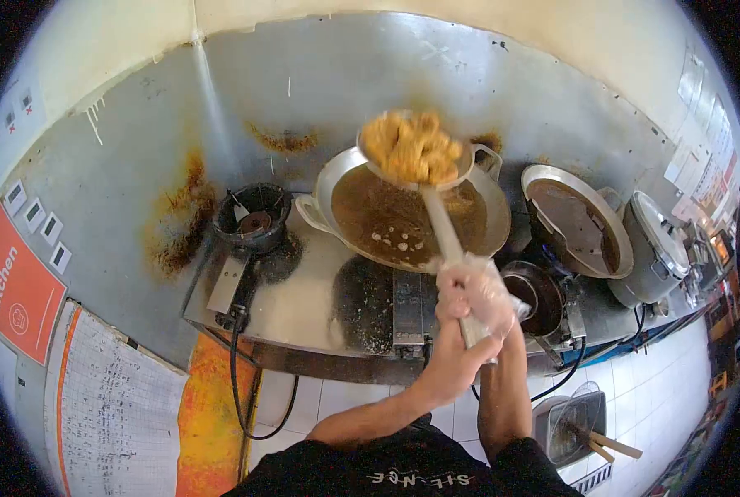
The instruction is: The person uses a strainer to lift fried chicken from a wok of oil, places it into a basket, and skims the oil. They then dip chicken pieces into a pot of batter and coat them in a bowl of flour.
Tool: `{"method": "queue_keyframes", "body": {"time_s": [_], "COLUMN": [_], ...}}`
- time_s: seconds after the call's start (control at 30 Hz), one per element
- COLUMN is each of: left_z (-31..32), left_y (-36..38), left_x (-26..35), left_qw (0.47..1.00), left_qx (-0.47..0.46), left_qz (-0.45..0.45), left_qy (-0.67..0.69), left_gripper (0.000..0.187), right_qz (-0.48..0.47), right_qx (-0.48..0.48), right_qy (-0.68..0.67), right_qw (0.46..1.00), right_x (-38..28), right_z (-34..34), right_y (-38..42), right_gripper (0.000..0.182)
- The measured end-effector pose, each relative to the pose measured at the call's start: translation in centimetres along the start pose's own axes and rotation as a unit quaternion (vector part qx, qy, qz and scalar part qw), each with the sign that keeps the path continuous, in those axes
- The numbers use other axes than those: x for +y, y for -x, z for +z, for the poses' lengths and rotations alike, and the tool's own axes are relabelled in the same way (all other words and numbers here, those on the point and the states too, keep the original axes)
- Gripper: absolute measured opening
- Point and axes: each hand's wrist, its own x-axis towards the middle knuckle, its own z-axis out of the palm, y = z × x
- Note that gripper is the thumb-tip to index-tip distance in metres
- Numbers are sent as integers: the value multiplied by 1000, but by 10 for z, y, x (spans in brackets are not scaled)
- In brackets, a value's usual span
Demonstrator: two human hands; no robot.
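Note:
Both of my hands grip the long handle of a skimmer [442, 224]. My right hand [484, 291], in a clear plastic glove, is closed higher up the handle. Lower down, my left hand [461, 344] wraps around it. The skimmer's bowl is heaped with golden-brown fried pieces [411, 149], slightly blurred. It is raised over a large two-handled wok [319, 195] of brown oil [370, 207]. A few small pale bits or bubbles show at the oil's near side.
At right stand a second wok [623, 240] of dark liquid over a blue flame, a lidded pot [652, 240] and a small dark pan [544, 298]. A burner [254, 228] sits left. Below right, a grey bin [552, 427] holds a wooden-handled strainer [581, 422]. Hoses hang in front.

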Motion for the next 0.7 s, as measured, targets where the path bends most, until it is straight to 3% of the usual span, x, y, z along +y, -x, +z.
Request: {"method": "queue_keyframes", "body": {"time_s": [0.1, 0.17, 0.2, 0.27, 0.33, 0.43, 0.6, 0.63, 0.7], "left_z": [1, -3, -5, -4, 12, 29, 12, 13, 7], "left_y": [16, 10, 1, -18, -34, -51, -23, -4, 28], "left_x": [1, 1, 0, 8, 42, 63, 38, 35, 11], "left_qw": [997, 998, 1000, 991, 990, 986, 972, 992, 997], "left_qx": [39, 9, -3, -27, -73, -100, -74, -52, 8], "left_qz": [-55, -53, -1, 63, 72, 123, 163, 79, 66], "left_qy": [39, 46, -25, -113, -99, -54, -155, -85, -50], "left_gripper": [65, 63, 62, 61, 62, 65, 69, 65, 60], "right_qz": [47, 28, 21, -126, -96, -73, -59, -52, 5], "right_qx": [-26, 1, 14, -47, 12, -5, 8, 10, 26], "right_qy": [-66, -113, -137, 74, -18, -143, -100, -75, -50], "right_qw": [996, 993, 990, 988, 995, 987, 993, 996, 998], "right_x": [20, 6, -4, -37, -72, -105, -60, -45, -19], "right_z": [-3, 8, 13, 7, 21, 32, 28, 27, 31], "right_y": [3, 5, 7, 1, -5, -9, 3, 7, 23], "right_gripper": [15, 14, 13, 13, 9, 11, 12, 13, 12]}}
